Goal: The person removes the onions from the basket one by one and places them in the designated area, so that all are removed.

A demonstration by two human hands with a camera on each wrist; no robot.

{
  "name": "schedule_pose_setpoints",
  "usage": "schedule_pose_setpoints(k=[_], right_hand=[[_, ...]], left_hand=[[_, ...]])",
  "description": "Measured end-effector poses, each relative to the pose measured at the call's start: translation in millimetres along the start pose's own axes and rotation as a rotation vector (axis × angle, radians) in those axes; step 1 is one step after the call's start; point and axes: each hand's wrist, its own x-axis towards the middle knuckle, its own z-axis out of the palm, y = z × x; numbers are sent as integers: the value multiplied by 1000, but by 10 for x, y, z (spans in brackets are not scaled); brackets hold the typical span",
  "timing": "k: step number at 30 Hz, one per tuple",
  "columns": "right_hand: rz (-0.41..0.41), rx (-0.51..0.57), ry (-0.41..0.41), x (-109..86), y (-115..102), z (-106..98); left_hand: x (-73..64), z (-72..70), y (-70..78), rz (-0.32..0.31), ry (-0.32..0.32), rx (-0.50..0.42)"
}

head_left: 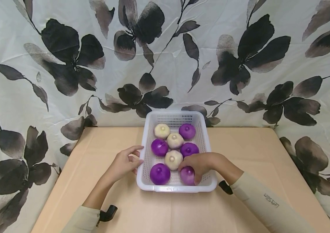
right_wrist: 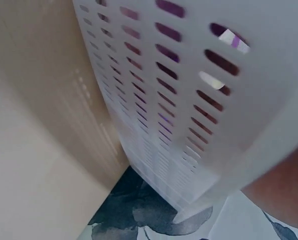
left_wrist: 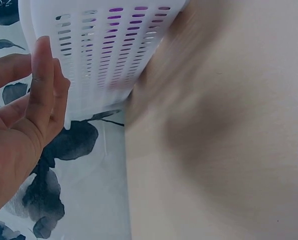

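Note:
A white plastic basket [head_left: 177,188] with slotted walls holds several round, onion-like vegetables, some purple and some cream. My right hand [head_left: 201,164] reaches over the basket's right wall, its fingers curled around a purple onion [head_left: 187,175] in the near right corner. Beside that one lie a cream onion [head_left: 173,160] and a purple onion [head_left: 160,174]. My left hand [head_left: 126,163] is at the basket's left rim, its fingertips against the outside. In the left wrist view, the fairly straight fingers [left_wrist: 41,85] stand by the slotted wall. The right wrist view shows mostly the basket's right wall [right_wrist: 189,100].
The basket stands on a light tan table [head_left: 246,145], near its back edge. Behind and at the sides hangs a white cloth [head_left: 188,64] with dark flower prints. Farther back in the basket lie more onions, including a cream one [head_left: 162,131] and a purple one [head_left: 187,131].

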Motion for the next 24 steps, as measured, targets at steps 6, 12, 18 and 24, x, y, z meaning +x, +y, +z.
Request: schedule_pose_setpoints(k=[6,12,18,24], right_hand=[[-27,12,27,-71,-10,-40],[-70,30,93,-187,7,-101],[-101,74,168,-316,58,-157],[-180,79,302,-417,134,-221]], left_hand=[[-6,2,4,6,-5,4],[-11,-1,-14,6,-2,5],[-20,-1,-16,7,-6,-3],[-27,1,10,-1,-6,1]])
